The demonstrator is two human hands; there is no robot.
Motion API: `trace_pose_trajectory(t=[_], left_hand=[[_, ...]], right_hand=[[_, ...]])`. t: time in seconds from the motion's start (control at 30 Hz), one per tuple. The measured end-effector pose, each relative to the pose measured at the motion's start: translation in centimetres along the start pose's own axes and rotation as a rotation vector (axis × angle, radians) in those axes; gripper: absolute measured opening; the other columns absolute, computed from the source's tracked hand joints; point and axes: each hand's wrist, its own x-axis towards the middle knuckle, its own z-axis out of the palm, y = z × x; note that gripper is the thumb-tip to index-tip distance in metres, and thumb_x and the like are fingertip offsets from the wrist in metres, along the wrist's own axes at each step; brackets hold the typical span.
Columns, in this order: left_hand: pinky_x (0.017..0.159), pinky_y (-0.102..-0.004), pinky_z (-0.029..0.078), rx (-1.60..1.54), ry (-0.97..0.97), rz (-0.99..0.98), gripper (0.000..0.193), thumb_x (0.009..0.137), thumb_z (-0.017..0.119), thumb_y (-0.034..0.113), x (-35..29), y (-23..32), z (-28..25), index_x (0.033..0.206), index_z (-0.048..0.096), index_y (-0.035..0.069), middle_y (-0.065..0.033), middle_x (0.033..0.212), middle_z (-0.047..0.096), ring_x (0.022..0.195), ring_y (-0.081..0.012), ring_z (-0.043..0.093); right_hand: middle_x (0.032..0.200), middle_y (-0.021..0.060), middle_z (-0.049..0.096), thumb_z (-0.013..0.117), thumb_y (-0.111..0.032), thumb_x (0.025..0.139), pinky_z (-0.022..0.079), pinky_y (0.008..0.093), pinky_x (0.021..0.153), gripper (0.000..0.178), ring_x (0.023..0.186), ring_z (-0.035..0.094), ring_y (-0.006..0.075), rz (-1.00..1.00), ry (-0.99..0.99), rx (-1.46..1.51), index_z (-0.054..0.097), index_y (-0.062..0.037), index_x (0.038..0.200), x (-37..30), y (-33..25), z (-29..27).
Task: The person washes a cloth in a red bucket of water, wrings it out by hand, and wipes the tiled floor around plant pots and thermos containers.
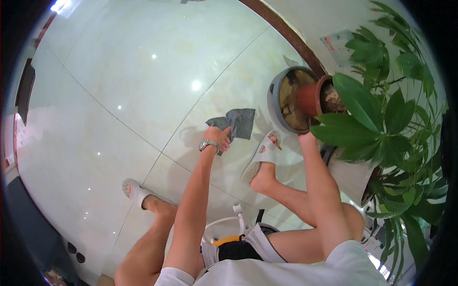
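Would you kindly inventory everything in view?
cloth: one, grey, centre
tub: one, grey, upper right
pot: one, reddish, in tub
leaves: many, green, right
container: one, pale, under leaves
paper: one, pale, upper right
skirting: one, brown, top
tiles: several, pale, throughout
frame: one, white, bottom centre
furniture: one, dark, lower left
unidentified ovals: two, black, lower left
sandals: two, white, worn
watch: one, silver, left wrist
clothing: several, mostly white, bottom
legs: two, bare, bottom
left hand: one, bare, holding cloth
right hand: one, partly hidden, by tub
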Motion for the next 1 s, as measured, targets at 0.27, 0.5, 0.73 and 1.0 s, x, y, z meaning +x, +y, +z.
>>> trace_pose_trajectory(t=[0.27,0.5,0.73,1.0], left_hand=[[0.047,-0.0303,0.053,-0.058,-0.033,0.055,0.050,0.090,0.059,0.038,-0.7,-0.3,0.0,0.065,0.066,-0.005,-0.0148,0.060,0.066,0.045,-0.0224,0.063],[0.046,-0.0290,0.053,-0.030,-0.053,0.057,0.051,0.091,0.059,0.041,-0.8,-0.3,-0.2,0.066,0.067,-0.004,-0.0127,0.060,0.067,0.044,-0.0195,0.063],[0.046,-0.0287,0.053,-0.055,-0.068,0.048,0.051,0.092,0.058,0.040,-0.5,-0.9,-0.5,0.067,0.068,-0.003,-0.0116,0.061,0.067,0.044,-0.0186,0.063],[0.046,-0.0287,0.053,-0.048,-0.064,0.016,0.048,0.092,0.059,0.038,-0.5,-0.6,-0.3,0.068,0.068,-0.004,-0.0116,0.061,0.067,0.045,-0.0185,0.063]], right_hand=[[0.136,0.0054,0.045,0.044,-0.034,0.097,0.035,0.0520,0.104,0.044,0.122,0.043,0.0267,0.114,0.382,0.122,0.037,-0.0236,0.140,-0.6,1.0,-0.1],[0.131,0.0069,0.049,0.048,-0.008,0.098,0.047,0.0481,0.097,0.056,0.111,0.054,0.0288,0.053,0.284,-0.026,0.026,-0.0217,0.147,-0.5,0.2,-0.4],[0.129,0.0146,0.048,0.051,-0.002,0.096,0.048,0.0521,0.099,0.064,0.112,0.054,0.0331,0.038,0.208,0.030,0.020,-0.0193,0.149,-0.9,1.1,2.9],[0.124,0.0181,0.050,0.056,0.001,0.092,0.052,0.0544,0.093,0.068,0.102,0.058,0.0365,0.019,0.202,0.050,0.023,-0.0182,0.148,0.6,3.0,9.2]])
